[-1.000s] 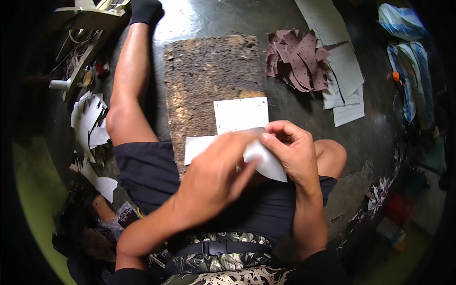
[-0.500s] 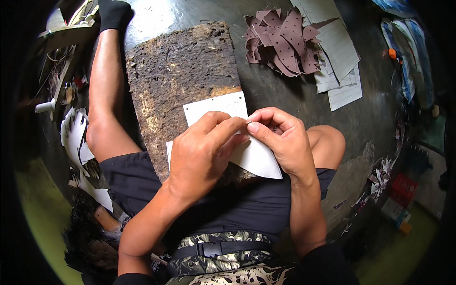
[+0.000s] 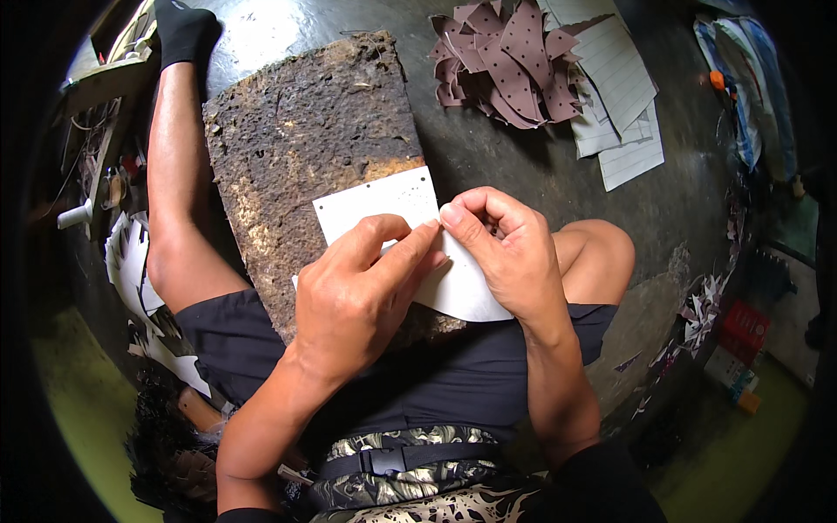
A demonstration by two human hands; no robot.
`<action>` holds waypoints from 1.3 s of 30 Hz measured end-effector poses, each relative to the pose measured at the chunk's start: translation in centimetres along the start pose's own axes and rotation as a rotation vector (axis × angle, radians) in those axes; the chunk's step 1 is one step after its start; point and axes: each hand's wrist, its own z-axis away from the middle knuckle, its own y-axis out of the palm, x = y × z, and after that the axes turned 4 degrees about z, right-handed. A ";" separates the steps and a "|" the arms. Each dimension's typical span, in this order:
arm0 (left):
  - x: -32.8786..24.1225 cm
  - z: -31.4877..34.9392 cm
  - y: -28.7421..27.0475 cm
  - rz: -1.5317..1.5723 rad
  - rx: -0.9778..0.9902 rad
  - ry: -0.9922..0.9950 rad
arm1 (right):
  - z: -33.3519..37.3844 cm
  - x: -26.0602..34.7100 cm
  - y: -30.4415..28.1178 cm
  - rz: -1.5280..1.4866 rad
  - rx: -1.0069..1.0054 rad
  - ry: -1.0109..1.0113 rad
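A white sheet piece with small dark holes along its far edge lies over the near part of a rough, dark-stained board. Its near right side narrows into a curved tip. My left hand is over the piece, thumb and index finger closed on it near its right edge. Beside those fingertips, my right hand has thumb and index finger pinched together at the same edge. Whatever sits between the right fingertips is too small to make out.
On the dark floor beyond the board lies a heap of brown, hole-punched pieces, next to lined paper sheets. White scraps lie left of my leg. Shredded scraps and a red box are at the right.
The whole scene has shifted slightly left and up in the view. My fingertips stay close together at the white piece's edge; a small pale bit between them earlier is no longer distinct.
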 end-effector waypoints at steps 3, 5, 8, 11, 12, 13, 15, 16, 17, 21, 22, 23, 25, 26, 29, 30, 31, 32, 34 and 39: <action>0.1 0.0 0.0 -0.015 0.011 0.012 | 0.0 -0.4 0.0 -0.033 -0.004 -0.006; 0.1 0.0 -0.1 -0.024 0.020 0.018 | 0.1 -0.6 0.1 -0.036 -0.007 -0.015; 0.1 -0.1 -0.2 -0.039 0.034 0.027 | 0.2 -0.9 0.2 -0.008 -0.002 -0.018; 0.1 -0.4 -0.1 -0.056 0.038 0.047 | 0.0 -1.1 0.2 0.077 -0.004 -0.034; 0.2 -0.5 -0.1 -0.064 0.035 0.061 | 0.0 -1.0 0.3 0.143 -0.013 -0.070; 0.2 -0.6 -0.1 -0.073 0.037 0.070 | 0.0 -0.9 0.3 0.222 -0.026 -0.056; 0.1 -0.6 0.0 -0.098 0.034 0.079 | 0.1 -0.5 0.6 0.439 -0.162 -0.253; 0.1 -0.6 -0.1 -0.113 0.040 0.074 | 0.2 -0.3 0.8 0.553 -0.232 -0.325; 0.1 -0.6 -0.1 -0.116 0.031 0.084 | 0.5 -0.1 1.0 0.473 -0.180 -0.240; 0.5 -0.8 -0.2 -0.114 0.013 0.116 | 0.4 -0.1 1.7 0.249 -0.067 -0.115; 0.7 -0.8 -0.2 -0.110 0.012 0.118 | 0.1 -0.3 1.7 0.221 -0.061 -0.090; 0.9 -0.8 -0.2 -0.097 0.002 0.132 | 0.1 -0.4 1.6 0.198 -0.045 -0.118; 1.3 -0.8 -0.2 -0.068 -0.006 0.143 | 0.1 -0.8 1.4 0.161 -0.022 -0.059; 1.5 -0.7 -0.1 -0.066 -0.003 0.147 | 0.1 -0.9 1.3 0.145 -0.023 -0.078; 1.7 -0.6 -0.1 -0.057 -0.002 0.154 | 0.0 -1.2 1.3 0.118 -0.032 -0.084; 1.7 -0.5 -0.1 -0.053 -0.002 0.157 | 0.0 -1.3 1.2 0.116 -0.032 -0.081; 1.7 -0.5 -0.1 -0.048 -0.001 0.160 | 0.0 -1.3 1.2 0.113 -0.032 -0.074; 1.7 -0.6 -0.1 -0.050 0.002 0.164 | -0.1 -1.4 1.1 0.117 -0.023 -0.068; 1.8 -0.7 -0.1 -0.054 0.004 0.171 | -0.1 -1.5 0.8 0.118 -0.005 -0.058; 1.8 -0.8 -0.2 -0.049 0.019 0.179 | -0.7 -2.3 0.6 0.143 -0.022 -0.055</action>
